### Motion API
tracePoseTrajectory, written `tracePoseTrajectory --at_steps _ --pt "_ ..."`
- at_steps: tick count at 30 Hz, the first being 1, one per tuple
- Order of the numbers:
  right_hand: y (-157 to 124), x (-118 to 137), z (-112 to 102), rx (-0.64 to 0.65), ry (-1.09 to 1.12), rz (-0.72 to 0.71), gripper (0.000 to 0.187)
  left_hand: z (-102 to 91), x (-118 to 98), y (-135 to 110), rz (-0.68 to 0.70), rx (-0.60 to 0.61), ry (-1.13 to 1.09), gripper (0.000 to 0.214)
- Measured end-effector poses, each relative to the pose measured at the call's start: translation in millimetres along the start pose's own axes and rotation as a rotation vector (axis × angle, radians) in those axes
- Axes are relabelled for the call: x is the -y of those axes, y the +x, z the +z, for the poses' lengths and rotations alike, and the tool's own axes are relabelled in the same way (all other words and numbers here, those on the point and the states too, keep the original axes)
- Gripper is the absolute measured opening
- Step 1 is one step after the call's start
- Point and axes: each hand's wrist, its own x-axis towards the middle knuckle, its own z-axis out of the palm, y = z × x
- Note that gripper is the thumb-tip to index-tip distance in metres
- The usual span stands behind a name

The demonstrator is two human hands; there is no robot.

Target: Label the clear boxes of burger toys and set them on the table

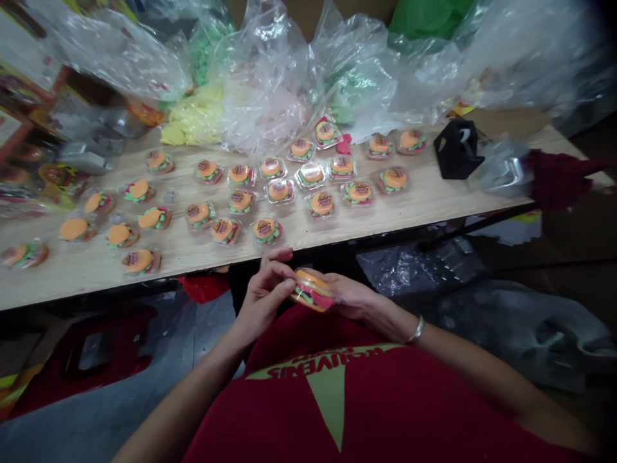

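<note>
Both my hands meet in front of my chest, just below the table edge. My right hand cups a burger-shaped gummy in its clear plastic shell, orange on top with red and green layers. My left hand pinches the left edge of the same pack with curled fingers. On the wooden table above lie several more of these burger packs, some with a label on top, others plain orange.
Clear plastic bags with yellow, green and pink pieces pile up along the back of the table. A black tape dispenser stands at the right. Red stools and crumpled plastic sit under the table.
</note>
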Motion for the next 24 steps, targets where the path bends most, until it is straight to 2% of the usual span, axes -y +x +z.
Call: tracePoseTrajectory --at_steps 2,4,6,8,9,13,17,21,24 --pt "-1 -1 -2 0.047 -0.077 -0.024 0.022 7.5 4 1 -0.101 0.015 -0.142 0.015" --pt "-3 1 -7 0.039 -0.227 -0.075 0.02 11.6 7 2 -0.175 -0.018 -0.223 0.015" --pt "-7 6 -12 -0.082 -0.374 -0.18 0.022 11.9 11 3 -0.204 -0.097 -0.243 0.016" --pt "-13 13 -14 -0.216 -0.437 -0.312 0.028 10.7 14 2 -0.236 -0.156 -0.234 0.016" --pt "-17 16 -13 -0.241 -0.455 -0.382 0.028 10.5 16 0 -0.26 -0.162 -0.22 0.017" --pt "-30 23 0 -0.201 -0.558 -0.539 0.012 14.4 17 -7 -0.321 -0.132 -0.162 0.016" --pt "-30 23 8 -0.196 -0.545 -0.494 0.009 17.6 14 -15 -0.321 -0.114 -0.147 0.015" --pt "-27 22 3 -0.155 -0.516 -0.42 0.007 16.4 16 -19 -0.407 -0.059 -0.145 0.017" --pt "-32 16 -7 -0.123 -0.518 -0.377 0.008 17.3 22 -19 -0.437 -0.132 -0.177 0.021"
